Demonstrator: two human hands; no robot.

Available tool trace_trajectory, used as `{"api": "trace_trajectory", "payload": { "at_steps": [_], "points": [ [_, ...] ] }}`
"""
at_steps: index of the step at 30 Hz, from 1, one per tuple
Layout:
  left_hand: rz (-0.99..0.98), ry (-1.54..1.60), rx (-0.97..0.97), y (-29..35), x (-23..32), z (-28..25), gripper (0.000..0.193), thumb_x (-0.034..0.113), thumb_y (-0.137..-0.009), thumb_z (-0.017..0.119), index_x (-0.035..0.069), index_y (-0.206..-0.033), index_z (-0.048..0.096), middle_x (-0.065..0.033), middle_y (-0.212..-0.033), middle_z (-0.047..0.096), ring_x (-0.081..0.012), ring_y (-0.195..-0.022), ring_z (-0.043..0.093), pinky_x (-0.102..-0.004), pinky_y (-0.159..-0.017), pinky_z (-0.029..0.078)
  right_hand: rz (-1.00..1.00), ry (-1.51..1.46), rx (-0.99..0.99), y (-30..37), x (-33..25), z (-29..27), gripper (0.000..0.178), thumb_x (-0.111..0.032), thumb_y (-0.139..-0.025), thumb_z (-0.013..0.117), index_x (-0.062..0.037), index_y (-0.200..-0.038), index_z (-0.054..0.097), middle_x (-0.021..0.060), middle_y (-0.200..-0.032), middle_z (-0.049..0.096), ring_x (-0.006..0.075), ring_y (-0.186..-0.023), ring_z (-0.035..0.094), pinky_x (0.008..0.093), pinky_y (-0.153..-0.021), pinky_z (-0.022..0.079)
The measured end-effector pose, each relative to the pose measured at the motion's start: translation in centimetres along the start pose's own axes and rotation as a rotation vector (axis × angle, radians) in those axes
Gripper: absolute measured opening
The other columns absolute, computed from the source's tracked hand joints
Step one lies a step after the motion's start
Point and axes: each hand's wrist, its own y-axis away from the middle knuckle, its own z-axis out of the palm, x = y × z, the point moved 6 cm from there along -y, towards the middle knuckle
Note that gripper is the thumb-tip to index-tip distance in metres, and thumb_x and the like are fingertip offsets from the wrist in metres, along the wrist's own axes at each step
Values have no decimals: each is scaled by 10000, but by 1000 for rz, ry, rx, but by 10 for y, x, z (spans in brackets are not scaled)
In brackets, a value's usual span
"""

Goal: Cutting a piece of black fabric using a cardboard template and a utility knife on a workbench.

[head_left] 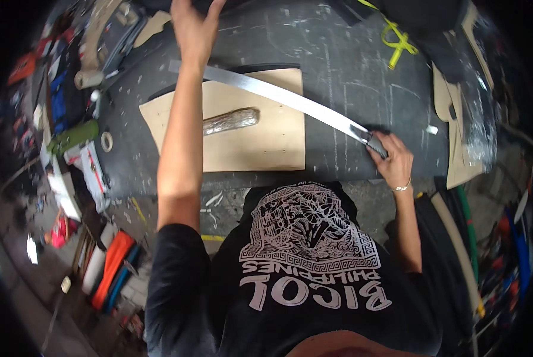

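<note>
My right hand (394, 160) is closed round a grey ribbed handle (377, 146), which looks like that of a utility knife. Its dark front end meets the near right end of a long metal ruler (290, 104). Whether the fingers also grip the ruler is unclear. The ruler slants over a tan sheet (272, 149) and passes under my left forearm. My left hand (196, 30) reaches to the far edge of view, thumb spread, its fingertips cut off. On the sheet lies an oblong, shiny wrapped block (233, 121), partly hidden by my left forearm.
The dark worktable (361, 77) bears yellow ribbon (397, 44) at the far right. Tan cut pieces (453, 119) and clear plastic (480, 119) lie along the right edge. At left are a tape roll (106, 141), a green cylinder (73, 138) and a brown roll (88, 79). Coloured rolls (115, 262) stand lower left.
</note>
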Motion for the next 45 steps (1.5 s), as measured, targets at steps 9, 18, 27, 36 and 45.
{"api": "trace_trajectory", "payload": {
  "at_steps": [9, 18, 27, 36, 45],
  "points": [
    [-681, -590, 55, 212, -80, -142, 816, 496, -922, 699, 53, -1519, 363, -272, -1607, 245, -495, -1509, 158, -677, -1183, 144, -410, -74, -190, -165, -95, 64, 364, -203, -795, 786, -132, -1138, 687, 58, -1046, 684, 299, -973, 677, 408, -800, 565],
    [-963, -394, -133, 219, -59, -116, 429, 322, -914, 741, 9, -1182, 619, -151, -1105, 601, -321, -1076, 556, -451, -981, 418, -463, -139, -114, -212, -122, 79, 357, -246, -835, 767, -129, -1165, 696, 82, -1054, 694, 314, -990, 672, 402, -842, 558],
    [-617, -511, 97, 249, -76, -141, 875, 547, -800, 804, 34, -1419, 457, -214, -1470, 425, -404, -1435, 314, -546, -1178, 236, -497, -273, -159, -192, -132, 69, 353, -180, -830, 797, -86, -1155, 698, 113, -997, 698, 360, -875, 682, 427, -746, 560],
    [-1098, -465, 92, 300, -165, -193, 1030, 505, -809, 770, -62, -1519, 285, -309, -1542, 324, -489, -1434, 310, -593, -1174, 242, -517, -320, -299, -151, -185, 78, 385, -133, -780, 817, -87, -1144, 703, 91, -1004, 702, 324, -879, 689, 400, -754, 557],
    [-994, -434, -218, 274, -178, -142, 503, 409, -857, 735, 12, -1164, 699, -189, -1356, 615, -344, -1344, 506, -401, -1099, 439, -454, -61, -298, -170, -176, 91, 398, -220, -805, 804, -110, -1173, 699, 95, -1078, 677, 340, -978, 664, 429, -831, 551]
  ]
}}
